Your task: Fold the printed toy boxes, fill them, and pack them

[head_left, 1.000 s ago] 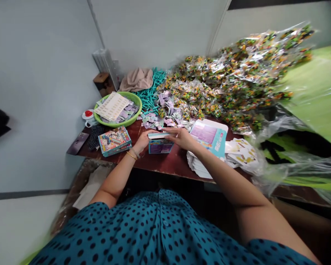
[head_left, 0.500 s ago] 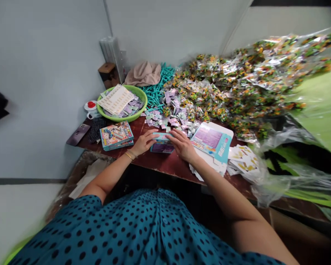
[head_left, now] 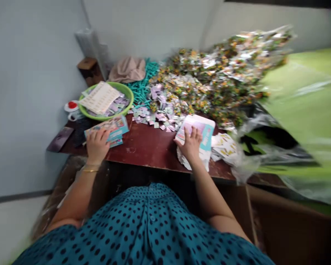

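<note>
My left hand (head_left: 97, 145) lies on a stack of colourful printed boxes (head_left: 116, 128) at the table's left front, fingers curled over the top box. My right hand (head_left: 191, 142) rests with spread fingers on a pile of flat, unfolded carton blanks (head_left: 205, 129), pink and teal on top. The view is motion-blurred. Bare brown table (head_left: 148, 147) lies between the two hands.
Behind the boxes stands a green bowl (head_left: 128, 106) of sachets under a printed sheet. Loose sachets (head_left: 159, 119), teal sticks (head_left: 141, 90), a beige cloth (head_left: 128, 69) and a big heap of wrapped sweets (head_left: 215, 81) fill the back. A phone (head_left: 60, 139) lies far left, white cards (head_left: 223, 145) and plastic bags (head_left: 306, 110) to the right.
The small box held in the middle is gone from there. My left hand moved left onto the box stack; my right hand moved right onto the flat cartons. The camera swung.
</note>
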The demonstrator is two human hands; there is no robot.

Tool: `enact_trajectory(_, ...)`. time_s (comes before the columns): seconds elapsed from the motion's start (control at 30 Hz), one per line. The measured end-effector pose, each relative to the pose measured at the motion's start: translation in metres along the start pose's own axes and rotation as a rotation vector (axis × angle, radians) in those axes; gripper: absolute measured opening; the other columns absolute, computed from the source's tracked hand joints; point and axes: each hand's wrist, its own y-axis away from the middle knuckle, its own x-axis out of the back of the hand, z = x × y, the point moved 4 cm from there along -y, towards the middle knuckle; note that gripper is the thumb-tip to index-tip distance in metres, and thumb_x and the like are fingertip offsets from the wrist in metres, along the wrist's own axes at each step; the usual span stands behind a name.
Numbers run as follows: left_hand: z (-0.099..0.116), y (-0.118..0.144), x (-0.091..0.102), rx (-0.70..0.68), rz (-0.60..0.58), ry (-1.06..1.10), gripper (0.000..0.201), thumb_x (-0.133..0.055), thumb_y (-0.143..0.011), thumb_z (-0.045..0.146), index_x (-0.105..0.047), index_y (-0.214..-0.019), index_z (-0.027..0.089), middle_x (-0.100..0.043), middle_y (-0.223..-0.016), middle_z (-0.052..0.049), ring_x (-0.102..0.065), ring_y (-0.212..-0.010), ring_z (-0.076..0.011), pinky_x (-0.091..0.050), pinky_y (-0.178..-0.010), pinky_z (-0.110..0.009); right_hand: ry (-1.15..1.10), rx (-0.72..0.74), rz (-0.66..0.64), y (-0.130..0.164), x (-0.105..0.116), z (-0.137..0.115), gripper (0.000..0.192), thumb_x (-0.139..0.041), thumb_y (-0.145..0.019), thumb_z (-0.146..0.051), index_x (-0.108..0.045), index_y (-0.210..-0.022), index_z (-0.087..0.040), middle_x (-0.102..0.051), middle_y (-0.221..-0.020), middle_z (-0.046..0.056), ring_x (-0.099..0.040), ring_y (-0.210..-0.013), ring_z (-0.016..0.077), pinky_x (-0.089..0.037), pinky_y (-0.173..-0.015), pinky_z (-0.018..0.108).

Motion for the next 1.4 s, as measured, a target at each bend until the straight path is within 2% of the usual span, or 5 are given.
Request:
enact_trajectory(0.17, -0.028, 0.007, -0.034, 0.036, -0.008, -0.078, 0.043, -0.079, -0.082, 0.037, -0.075, -0.123, 0.024, -0.064, -0.14, -0.016, -0.041, -0.143, -0.0484, -0.011, -0.123, -0.068, 0.293, -0.215, -0.183, 0.011, -0.022, 0.033, 0.077, -0.061, -0.096, -0.051, -0.044, -0.15, 0.001, -0.042, -0.155, 0.034, -0.032, -0.147, 0.0485, -0.024, -0.117, 0.067)
enact_trajectory(0.47, 0.094, 0.014, -0.22, 0.367, -0.59, 0.642, 0.037, -0.064, -0.091, 0.044, -0.076, -0.108, 0.014, -0.076, -0.106, -0.015, -0.071, -0.094, -0.0265, -0.055, -0.089, -0.042, 0.262, -0.072, -0.279, 0.0, 0.002, 0.018, 0.034, -0.049, -0.104, -0.035, -0.074, -0.106, -0.012, -0.073, -0.107, 0.018, -0.062, -0.101, 0.0275, -0.042, -0.096, 0.038)
enact_trajectory(0.73, 0.17, -0.064, -0.352, 0.455, -0.55, 0.698, 0.02, -0.061, -0.089, 0.028, -0.069, -0.079, 0.014, -0.071, -0.087, -0.011, -0.065, -0.087, -0.0223, -0.053, -0.084, -0.035, 0.097, -0.569, 0.054, -0.014, 0.022, 0.1, 0.063, -0.058, -0.095, -0.053, -0.057, -0.135, -0.005, -0.05, -0.146, 0.028, -0.046, -0.13, 0.0402, -0.036, -0.108, 0.053)
enact_trajectory(1.03, 0.2, -0.059, -0.29, 0.3, -0.585, 0.982, 0.033, -0.073, -0.085, 0.042, -0.071, -0.106, 0.016, -0.074, -0.103, -0.009, -0.069, -0.1, -0.0234, -0.054, -0.096, -0.038, -0.587, -0.323, 0.43, -0.01, 0.084, 0.094, 0.07, -0.049, -0.099, -0.056, -0.038, -0.157, -0.019, -0.063, -0.139, 0.015, -0.061, -0.125, 0.0279, -0.05, -0.107, 0.045)
enact_trajectory(1.4, 0.114, 0.021, -0.175, 0.729, -0.171, 0.983, 0.068, -0.075, -0.077, 0.07, -0.059, -0.125, 0.025, -0.074, -0.114, -0.011, -0.071, -0.114, -0.0355, -0.058, -0.102, -0.052, -0.962, -0.073, -0.138, 0.062, 0.034, -0.083, 0.063, -0.075, -0.085, -0.056, -0.061, -0.138, -0.023, -0.073, -0.124, 0.009, -0.07, -0.109, 0.028, -0.056, -0.1, 0.042)
